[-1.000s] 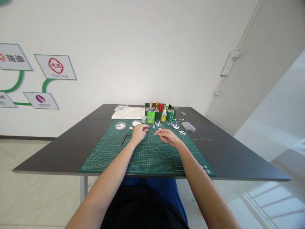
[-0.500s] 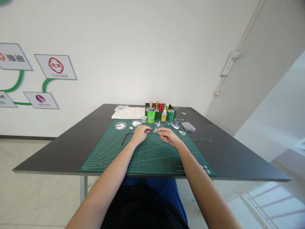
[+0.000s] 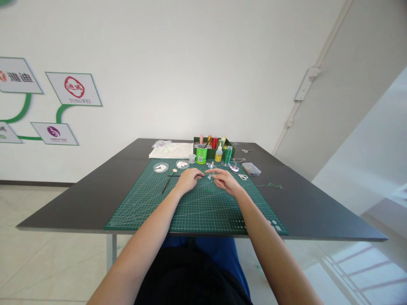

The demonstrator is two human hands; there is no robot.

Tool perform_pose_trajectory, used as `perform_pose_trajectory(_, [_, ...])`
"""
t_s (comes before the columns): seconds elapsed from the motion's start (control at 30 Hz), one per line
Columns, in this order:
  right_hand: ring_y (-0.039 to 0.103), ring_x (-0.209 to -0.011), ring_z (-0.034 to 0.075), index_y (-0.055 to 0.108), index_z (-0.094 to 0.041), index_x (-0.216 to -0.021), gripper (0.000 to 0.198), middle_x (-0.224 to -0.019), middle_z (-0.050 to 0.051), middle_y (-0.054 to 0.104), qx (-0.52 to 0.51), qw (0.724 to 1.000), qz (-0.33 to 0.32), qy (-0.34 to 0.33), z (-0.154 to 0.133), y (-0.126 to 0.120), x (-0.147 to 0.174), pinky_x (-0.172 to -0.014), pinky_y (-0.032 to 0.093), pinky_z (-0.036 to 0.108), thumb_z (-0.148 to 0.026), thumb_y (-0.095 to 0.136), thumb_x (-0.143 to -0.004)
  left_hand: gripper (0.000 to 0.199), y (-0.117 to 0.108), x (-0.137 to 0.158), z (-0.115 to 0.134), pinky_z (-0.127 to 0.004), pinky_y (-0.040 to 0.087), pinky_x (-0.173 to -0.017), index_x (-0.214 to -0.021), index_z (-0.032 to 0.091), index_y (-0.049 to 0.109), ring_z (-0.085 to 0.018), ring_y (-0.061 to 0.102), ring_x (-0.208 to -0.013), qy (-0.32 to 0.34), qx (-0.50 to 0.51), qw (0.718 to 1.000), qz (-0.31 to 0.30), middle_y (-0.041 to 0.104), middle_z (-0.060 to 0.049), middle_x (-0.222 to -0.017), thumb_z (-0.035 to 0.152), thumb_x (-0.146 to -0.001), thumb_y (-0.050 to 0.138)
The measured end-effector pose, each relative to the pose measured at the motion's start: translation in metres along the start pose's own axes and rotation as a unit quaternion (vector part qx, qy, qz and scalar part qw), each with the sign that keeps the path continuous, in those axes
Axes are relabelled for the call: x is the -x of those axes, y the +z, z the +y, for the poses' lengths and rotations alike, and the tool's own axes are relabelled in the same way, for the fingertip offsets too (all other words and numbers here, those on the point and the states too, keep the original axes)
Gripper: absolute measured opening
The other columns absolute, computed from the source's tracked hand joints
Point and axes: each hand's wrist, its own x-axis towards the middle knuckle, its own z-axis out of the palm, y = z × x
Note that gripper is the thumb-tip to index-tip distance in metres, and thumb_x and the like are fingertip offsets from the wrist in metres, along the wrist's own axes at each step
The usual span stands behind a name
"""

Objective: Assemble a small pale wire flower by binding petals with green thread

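The left hand (image 3: pixel 190 179) had edged toward three o'clock, its grip holding a thin black stick (image 3: pixel 173 176), with a pale-blue piece (image 3: pixel 209 177) at nine o'clock beside the right hand (image 3: pixel 226 181), whose grip was unclear, and scissors (image 3: pixel 243 177) at its three.

Black stick (image 3: pixel 173 176): thin, straight, dark, gripped in the left hand (image 3: pixel 188 179). Lies close to level, running crosswise; rear end sticks out past the outer side of the hand, middle hidden behind the fingers, front end pokes out toward the right hand (image 3: pixel 222 179). Pale blue piece (image 3: pixel 209 177): small, light, irregular outline, at the stick's front end, right by the right fingertips; too small to tell whether they touch it.
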Motion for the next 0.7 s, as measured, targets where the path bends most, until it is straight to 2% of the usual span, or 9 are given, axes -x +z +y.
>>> perform_pose_trajectory(0.3, [0.020, -0.034, 0.007, 0.067, -0.010, -0.121, 0.046, -0.035, -0.013, 0.032, 0.013, 1.000, 0.010, -0.003, 0.0010, -0.0008, -0.0005, -0.040, 0.014, 0.024, -0.033, 0.068, -0.081, 0.028, -0.0006, 0.0010, 0.0023, -0.032, 0.052, -0.093, -0.101, 0.023, 0.078, -0.019, 0.069, -0.096, 0.022, -0.009, 1.000, -0.005, 0.076, -0.005, -0.101, 0.008, -0.088, 0.058])
perform_pose_trajectory(0.7, [0.021, -0.032, 0.007, 0.070, -0.009, -0.118, 0.045, -0.032, -0.012, 0.033, 0.016, 1.000, 0.000, 0.001, -0.0006, 0.0002, 0.0004, -0.040, 0.013, 0.024, -0.034, 0.069, -0.081, 0.029, -0.0020, 0.0016, 0.0013, -0.032, 0.052, -0.091, -0.104, 0.023, 0.078, -0.021, 0.068, -0.097, -0.007, -0.031, 0.999, 0.012, 0.076, -0.005, -0.102, 0.011, -0.092, 0.055])
